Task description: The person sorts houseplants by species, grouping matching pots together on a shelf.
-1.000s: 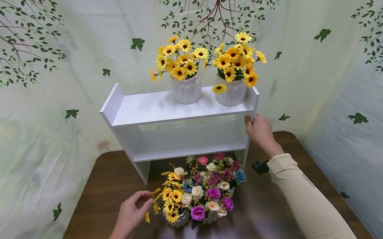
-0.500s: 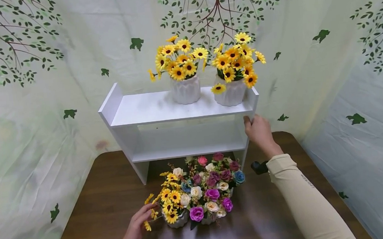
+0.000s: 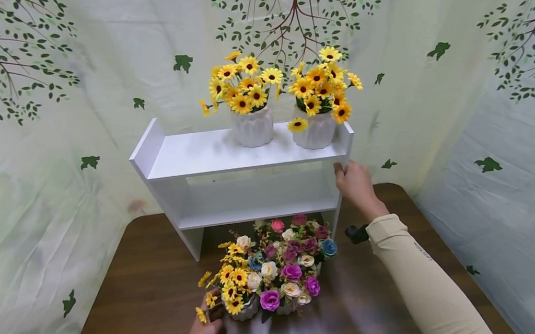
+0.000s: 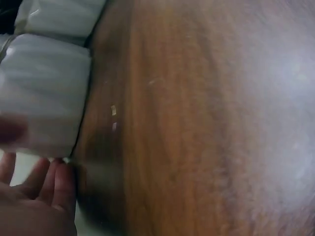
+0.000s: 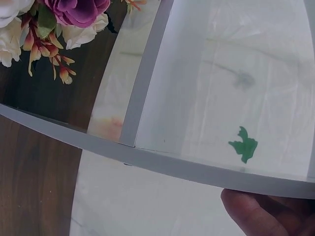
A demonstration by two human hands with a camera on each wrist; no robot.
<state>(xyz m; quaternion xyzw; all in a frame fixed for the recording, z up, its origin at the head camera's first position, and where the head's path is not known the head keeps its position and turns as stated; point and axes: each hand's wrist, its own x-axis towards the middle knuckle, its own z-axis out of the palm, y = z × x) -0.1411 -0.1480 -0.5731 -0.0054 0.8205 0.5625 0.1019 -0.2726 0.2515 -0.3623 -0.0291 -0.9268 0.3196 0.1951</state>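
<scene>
In the head view, a white two-tier shelf stands on a brown table. My right hand grips the shelf's right side panel just below the top board; in the right wrist view its thumb lies at the panel's edge. My left hand is low beside the white pot of yellow daisy-like flowers, at the front left of the group. In the left wrist view, extended fingers reach the base of a white pot. Leaves and flowers partly hide this hand in the head view.
Two white pots of yellow flowers stand on the top board. Beside the front pot crowd potted roses in purple, cream and blue, before the lower opening. Leaf-patterned fabric hangs behind and at both sides.
My left hand has lowered from beside the yellow flowers to the base of their pot. My right hand keeps its grip on the shelf. The whole head view has shifted slightly left.
</scene>
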